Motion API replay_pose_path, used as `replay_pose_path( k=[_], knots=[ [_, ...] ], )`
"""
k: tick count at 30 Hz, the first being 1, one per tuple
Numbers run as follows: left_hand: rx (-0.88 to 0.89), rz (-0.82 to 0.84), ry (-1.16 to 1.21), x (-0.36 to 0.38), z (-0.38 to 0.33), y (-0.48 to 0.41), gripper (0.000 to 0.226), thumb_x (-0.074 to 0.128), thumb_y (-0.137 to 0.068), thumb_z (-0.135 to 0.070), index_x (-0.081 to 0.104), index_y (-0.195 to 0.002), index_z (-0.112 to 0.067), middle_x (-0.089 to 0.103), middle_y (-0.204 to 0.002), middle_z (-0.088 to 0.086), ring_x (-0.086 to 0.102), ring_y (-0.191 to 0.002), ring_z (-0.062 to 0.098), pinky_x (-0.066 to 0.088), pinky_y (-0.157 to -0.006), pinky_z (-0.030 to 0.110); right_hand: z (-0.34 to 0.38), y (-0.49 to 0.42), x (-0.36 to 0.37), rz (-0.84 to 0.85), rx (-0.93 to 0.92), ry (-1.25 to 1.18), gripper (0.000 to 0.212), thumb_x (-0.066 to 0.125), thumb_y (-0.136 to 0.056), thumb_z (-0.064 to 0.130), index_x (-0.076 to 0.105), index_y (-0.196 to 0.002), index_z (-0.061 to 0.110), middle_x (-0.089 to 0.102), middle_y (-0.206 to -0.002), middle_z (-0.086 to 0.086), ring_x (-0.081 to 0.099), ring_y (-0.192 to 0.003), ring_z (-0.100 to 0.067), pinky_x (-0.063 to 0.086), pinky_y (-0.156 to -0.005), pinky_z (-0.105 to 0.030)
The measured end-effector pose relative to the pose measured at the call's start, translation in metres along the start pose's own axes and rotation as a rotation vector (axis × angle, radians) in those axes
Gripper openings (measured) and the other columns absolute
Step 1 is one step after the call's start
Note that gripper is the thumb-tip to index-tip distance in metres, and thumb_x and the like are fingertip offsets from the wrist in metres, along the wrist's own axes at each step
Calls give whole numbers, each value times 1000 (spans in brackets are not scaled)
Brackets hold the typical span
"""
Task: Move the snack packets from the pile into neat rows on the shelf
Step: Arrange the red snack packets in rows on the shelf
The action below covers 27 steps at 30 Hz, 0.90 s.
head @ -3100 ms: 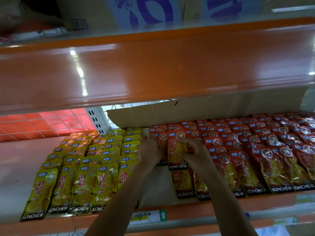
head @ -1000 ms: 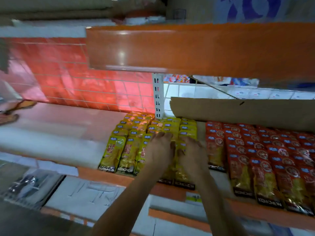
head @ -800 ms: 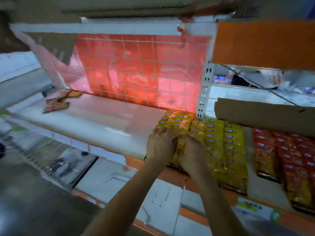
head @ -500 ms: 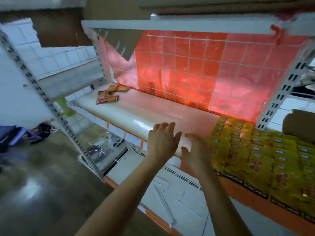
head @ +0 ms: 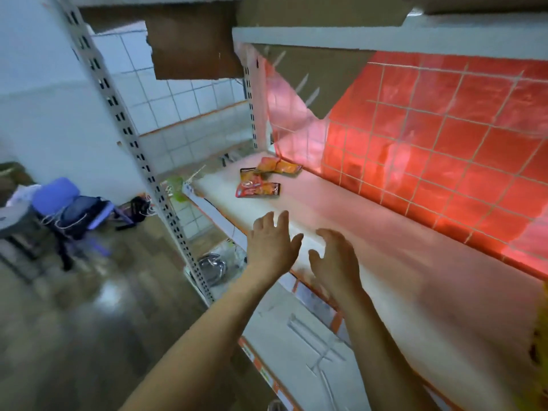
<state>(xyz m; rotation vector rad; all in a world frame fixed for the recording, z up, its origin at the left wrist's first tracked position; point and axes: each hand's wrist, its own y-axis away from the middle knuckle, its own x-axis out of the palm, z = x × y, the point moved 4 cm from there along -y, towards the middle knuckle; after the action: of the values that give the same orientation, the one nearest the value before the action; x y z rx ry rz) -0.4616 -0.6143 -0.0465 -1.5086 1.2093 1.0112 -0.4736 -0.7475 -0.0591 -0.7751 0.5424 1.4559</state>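
A small pile of red and orange snack packets (head: pixel 267 180) lies at the far left end of the white shelf (head: pixel 385 262), close to the red tiled back panel. My left hand (head: pixel 271 244) and my right hand (head: pixel 335 258) hover side by side above the shelf's front edge, fingers spread and holding nothing. Both are well short of the pile. A sliver of the yellow packet rows (head: pixel 541 345) shows at the right edge.
A perforated metal upright (head: pixel 142 161) stands left of the shelf. A lower white shelf (head: pixel 296 336) juts out under my arms. A blue chair with bags (head: pixel 71 209) and a metal bowl (head: pixel 212 266) sit on the floor at left. Cardboard (head: pixel 195 48) hangs above.
My view has swung left from the yellow and red rows to the shelf's bare left end. Both hands left the rows and now hover with nothing in them, nearer the pile.
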Motion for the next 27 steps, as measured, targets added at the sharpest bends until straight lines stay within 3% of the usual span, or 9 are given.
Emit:
replay_pose_path(
  k=[7, 10, 13, 15, 18, 22, 27],
  knots=[
    [-136, 74, 16, 9, 68, -95, 52, 47, -95, -44, 39, -137, -13, 42, -141, 12, 39, -126, 35, 38, -98, 42, 28, -115, 50, 74, 38, -15, 49, 58, -85, 13, 50, -134, 14, 49, -140, -3, 41, -130, -23, 32, -104, -27],
    [-183, 64, 67, 15, 88, -130, 43, 48, -95, -40, 48, -125, -9, 52, -128, 16, 46, -116, 36, 40, -93, 41, 41, -155, 66, 107, 32, -12, 46, 55, -85, 12, 53, -131, 12, 52, -135, -5, 44, -125, -25, 36, -101, -30],
    [-229, 20, 135, 19, 101, -164, 42, 49, -93, -45, 55, -112, -8, 60, -109, 17, 55, -103, 38, 43, -84, 42, 53, -190, 83, 125, -13, -1, 34, 54, -79, 12, 63, -112, 15, 64, -116, -9, 55, -107, -30, 45, -85, -34],
    [-245, -1, 125, 20, 106, -181, 42, 49, -92, -48, 54, -104, -8, 63, -100, 17, 59, -96, 39, 44, -78, 42, 58, -207, 95, 155, -24, 36, 33, 55, -82, 17, 62, -114, 14, 63, -118, -9, 56, -108, -30, 45, -85, -35],
    [-321, 20, 90, 22, 111, -202, 50, 46, -93, -53, 50, -115, -8, 61, -110, 17, 55, -104, 36, 45, -81, 41, 62, -227, 112, 217, -12, 58, 44, 57, -87, 28, 52, -128, 14, 56, -130, -9, 50, -119, -29, 40, -97, -35],
    [-363, 30, 38, 27, 112, -218, 59, 53, -88, -58, 46, -126, -14, 58, -119, 12, 48, -112, 32, 42, -86, 40, 64, -240, 121, 244, -20, 68, 33, 60, -82, 33, 56, -112, 20, 61, -112, -7, 55, -107, -29, 42, -88, -36],
    [-403, 60, 140, 26, 111, -220, 58, 63, -84, -49, 43, -127, -16, 54, -117, 15, 49, -111, 34, 42, -88, 39, 63, -237, 120, 265, -32, 78, 36, 67, -75, 29, 59, -109, 25, 65, -106, -5, 58, -98, -28, 47, -80, -35]
  ],
)
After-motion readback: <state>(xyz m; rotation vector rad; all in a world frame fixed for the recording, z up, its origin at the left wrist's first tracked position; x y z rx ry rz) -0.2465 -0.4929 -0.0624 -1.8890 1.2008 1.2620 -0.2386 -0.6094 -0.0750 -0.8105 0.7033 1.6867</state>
